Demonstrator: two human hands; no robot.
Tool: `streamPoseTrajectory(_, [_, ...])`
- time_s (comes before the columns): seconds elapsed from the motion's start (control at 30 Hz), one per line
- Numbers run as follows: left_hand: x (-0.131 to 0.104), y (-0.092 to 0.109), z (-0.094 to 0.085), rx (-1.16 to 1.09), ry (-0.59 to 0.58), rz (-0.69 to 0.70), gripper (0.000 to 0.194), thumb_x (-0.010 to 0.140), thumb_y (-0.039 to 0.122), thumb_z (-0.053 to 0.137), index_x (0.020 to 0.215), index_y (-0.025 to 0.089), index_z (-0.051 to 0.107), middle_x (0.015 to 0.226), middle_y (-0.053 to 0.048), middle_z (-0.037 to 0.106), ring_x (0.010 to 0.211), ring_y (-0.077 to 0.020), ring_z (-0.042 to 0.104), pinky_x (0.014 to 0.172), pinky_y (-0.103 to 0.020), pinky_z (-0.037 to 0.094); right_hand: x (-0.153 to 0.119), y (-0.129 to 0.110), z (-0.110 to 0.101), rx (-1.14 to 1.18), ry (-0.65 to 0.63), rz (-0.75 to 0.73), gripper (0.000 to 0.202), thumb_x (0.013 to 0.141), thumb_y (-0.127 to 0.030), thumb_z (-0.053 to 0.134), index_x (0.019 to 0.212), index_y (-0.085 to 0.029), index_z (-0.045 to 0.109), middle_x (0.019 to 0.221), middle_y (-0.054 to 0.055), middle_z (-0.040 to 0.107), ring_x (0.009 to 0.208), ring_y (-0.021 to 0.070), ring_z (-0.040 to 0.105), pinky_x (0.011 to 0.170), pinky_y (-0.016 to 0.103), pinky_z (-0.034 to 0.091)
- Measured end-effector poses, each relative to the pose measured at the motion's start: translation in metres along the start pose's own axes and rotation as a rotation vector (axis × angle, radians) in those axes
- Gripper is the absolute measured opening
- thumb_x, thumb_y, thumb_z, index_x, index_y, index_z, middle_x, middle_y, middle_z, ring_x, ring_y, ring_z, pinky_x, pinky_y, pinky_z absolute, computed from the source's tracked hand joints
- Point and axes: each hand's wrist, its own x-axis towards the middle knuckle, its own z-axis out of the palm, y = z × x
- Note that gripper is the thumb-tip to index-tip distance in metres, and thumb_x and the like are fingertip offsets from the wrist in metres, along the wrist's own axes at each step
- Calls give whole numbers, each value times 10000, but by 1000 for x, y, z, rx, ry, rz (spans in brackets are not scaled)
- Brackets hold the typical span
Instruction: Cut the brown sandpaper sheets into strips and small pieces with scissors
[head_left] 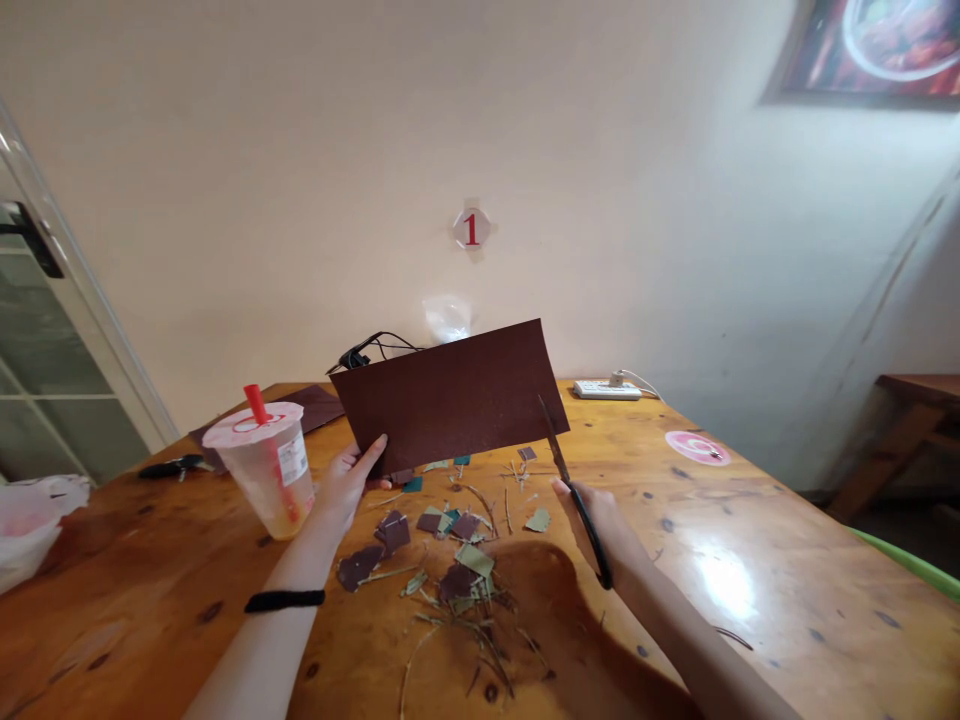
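Head view showed the left hand (351,476) pinching a dark brown sheet (457,395) at about seven o'clock on its edge, the thumb flat on the near face and the other fingers mostly hidden behind. The right hand (604,518) was curled round the black handle of the scissors (557,457), whose visible blade lay across the front of the sheet near its lower corner, at four o'clock; how far the blades stood apart could not be told. The sheet was held up, tilted, over the wooden table (787,600), between the two hands.

A black band (285,600) circled the left wrist. With the sheet as the centre of the dial, brown and green scraps (454,560) lay scattered at six o'clock, mixed with thin dry stalks (480,625) between the forearms. At eight o'clock, just beside the left hand, stood a lidded plastic cup (244,465) with a red straw (256,403) and a little yellowish drink at the bottom. A black cable (356,356) showed at ten o'clock, a white power strip (607,390) at three, and a pink round sticker (697,447) beyond it, nearer four. On the wall at twelve was a red number 1 (471,230).
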Motion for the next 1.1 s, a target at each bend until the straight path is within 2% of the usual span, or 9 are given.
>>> streamPoseTrajectory(0.17, [0, 1, 0, -1, 5, 2, 556, 431, 492, 891, 840, 162, 709, 864, -27, 722, 579, -110, 561, 376, -168, 469, 0, 0, 2, 30, 24, -21, 511, 787, -690, 294, 563, -235, 354, 554, 31, 477, 562, 169, 418, 566, 280, 294])
streamPoseTrajectory(0.33, [1, -1, -1, 4, -15, -16, 556, 429, 516, 886, 826, 169, 711, 809, -8, 721, 574, -111, 564, 387, -171, 482, 0, 3, 4, 106, 12, -12, 560, 794, -737, 298, 549, -234, 326, 491, -15, 348, 495, 136, 360, 497, 259, 269])
streamPoseTrajectory(0.53, [2, -5, -2, 26, -53, -41, 531, 437, 525, 879, 788, 163, 710, 772, -10, 719, 594, -128, 580, 396, -184, 497, 4, 14, 10, 217, -44, 15, 673, 776, -833, 277, 632, -206, 476, 496, -37, 327, 445, 125, 383, 439, 239, 292])
streamPoseTrajectory(0.7, [3, -3, -3, 52, -86, -70, 521, 440, 512, 877, 774, 149, 707, 756, -31, 728, 605, -147, 601, 390, -194, 488, 7, 21, 17, 274, -74, 27, 706, 782, -833, 309, 713, -180, 569, 487, -40, 344, 461, 135, 398, 449, 239, 315])
streamPoseTrajectory(0.9, [1, 0, -4, 80, -107, -112, 416, 500, 442, 873, 741, 157, 690, 729, -35, 739, 591, -150, 623, 422, -202, 494, 7, 25, 18, 315, -86, 53, 624, 797, -786, 400, 712, -186, 550, 526, -46, 350, 479, 122, 369, 459, 233, 299])
streamPoseTrajectory(1.1, [-1, 3, -4, 95, -147, -151, 369, 526, 411, 870, 726, 161, 687, 722, -43, 747, 598, -162, 648, 427, -204, 495, 5, 20, 18, 411, -137, 92, 665, 788, -808, 301, 751, -184, 528, 518, -62, 329, 431, 110, 353, 421, 230, 307])
